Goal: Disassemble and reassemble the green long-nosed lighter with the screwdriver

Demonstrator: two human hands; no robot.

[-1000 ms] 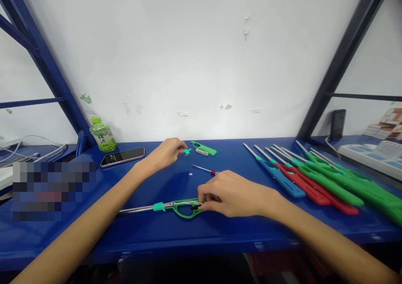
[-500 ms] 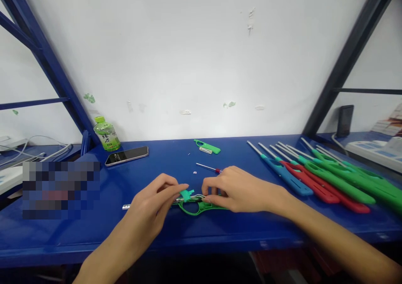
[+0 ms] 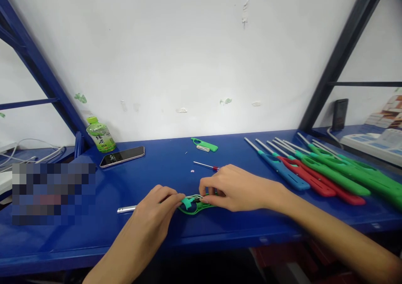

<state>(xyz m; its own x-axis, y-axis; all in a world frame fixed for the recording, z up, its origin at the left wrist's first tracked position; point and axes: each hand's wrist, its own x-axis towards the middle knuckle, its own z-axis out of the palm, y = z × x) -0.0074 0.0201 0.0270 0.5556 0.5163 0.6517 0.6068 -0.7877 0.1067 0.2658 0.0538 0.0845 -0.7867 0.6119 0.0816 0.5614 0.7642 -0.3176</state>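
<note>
An opened green utility lighter lies crosswise near the table's front, its inner parts and wires exposed. Its metal tube sticks out to the left, beyond my left hand. Between the left thumb and fingers is a small teal plastic trigger piece, held over the loop of the casing. My right hand is closed on the lighter's handle, fingertips at a small black part inside; the palm hides the rear end. Just behind the right hand lies a screwdriver, its handle partly covered.
A loose green casing half with a clear part lies farther back. Several blue, red and green lighters line the right side. A phone and a green tea bottle stand at the back left of the blue table.
The teal piece, upright above the casing before, now sits lower and flatter against it in my left fingers. My right hand stays at the handle. The view has shifted slightly.
</note>
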